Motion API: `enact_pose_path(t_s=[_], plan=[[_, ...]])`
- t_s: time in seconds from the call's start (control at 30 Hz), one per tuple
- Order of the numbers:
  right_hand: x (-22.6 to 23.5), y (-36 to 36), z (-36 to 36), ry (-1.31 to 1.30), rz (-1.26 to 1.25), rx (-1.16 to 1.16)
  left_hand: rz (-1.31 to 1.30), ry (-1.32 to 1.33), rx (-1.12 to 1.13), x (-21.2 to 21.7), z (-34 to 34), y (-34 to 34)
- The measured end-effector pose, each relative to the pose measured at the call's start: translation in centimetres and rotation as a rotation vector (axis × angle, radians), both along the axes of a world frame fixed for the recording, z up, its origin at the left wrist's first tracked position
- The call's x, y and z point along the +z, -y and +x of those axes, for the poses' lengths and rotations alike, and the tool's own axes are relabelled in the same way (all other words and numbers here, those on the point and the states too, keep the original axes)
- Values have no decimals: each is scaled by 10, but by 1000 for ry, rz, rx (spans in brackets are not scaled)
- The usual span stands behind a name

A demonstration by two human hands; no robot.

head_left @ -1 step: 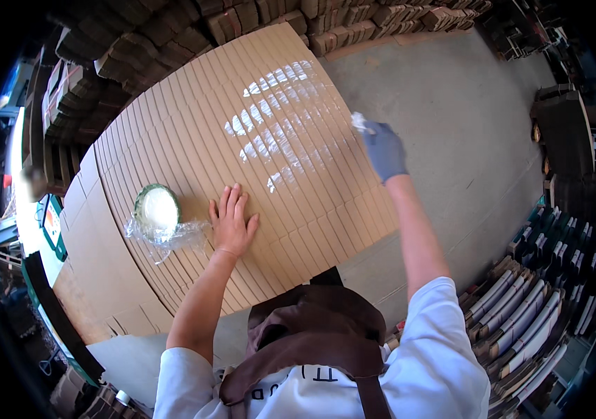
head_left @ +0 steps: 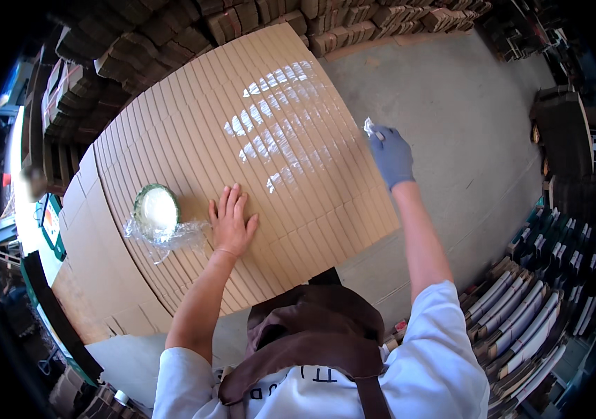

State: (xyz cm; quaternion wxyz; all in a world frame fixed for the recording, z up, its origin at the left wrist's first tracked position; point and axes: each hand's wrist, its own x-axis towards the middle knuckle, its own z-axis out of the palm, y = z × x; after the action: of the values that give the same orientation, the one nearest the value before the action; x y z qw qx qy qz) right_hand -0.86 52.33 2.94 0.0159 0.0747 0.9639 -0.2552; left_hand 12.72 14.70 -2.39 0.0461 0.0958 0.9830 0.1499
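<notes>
Overlapping brown cardboard sheets lie fanned out in front of me, their edges forming narrow strips. White paste streaks cross the strips toward the far right. Bare and flat, my left hand rests on the cardboard with its fingers spread. My right hand, in a blue-grey glove, is closed on a small white crumpled wad just beyond the right edge of the sheets. Left of my left hand stands a round green-rimmed tub of white paste, with clear plastic film bunched at its near side.
Bundled cardboard stacks line the far side and left. Grey floor extends to the right of the sheets. At the lower right stand rows of upright cardboard pieces. A dark board-like piece is at the right edge.
My right hand has moved slightly right and a little nearer with the white wad, off the cardboard's right edge. My left hand has stayed in place.
</notes>
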Motion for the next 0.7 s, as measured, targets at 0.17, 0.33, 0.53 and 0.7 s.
enact_pose_path(t_s=[0.17, 0.33, 0.53, 0.7], plan=[[4, 103, 123, -198, -103, 586, -10, -25, -6, -7, 3, 1], [7, -11, 82, 276, -182, 116, -9, -41, -12, -4, 2, 0], [8, 33, 141, 203, -284, 312, -25, -34, -15, -7, 8, 4], [-1, -4, 122, 378, -468, 58, 1, -54, -19, -3, 2, 1]])
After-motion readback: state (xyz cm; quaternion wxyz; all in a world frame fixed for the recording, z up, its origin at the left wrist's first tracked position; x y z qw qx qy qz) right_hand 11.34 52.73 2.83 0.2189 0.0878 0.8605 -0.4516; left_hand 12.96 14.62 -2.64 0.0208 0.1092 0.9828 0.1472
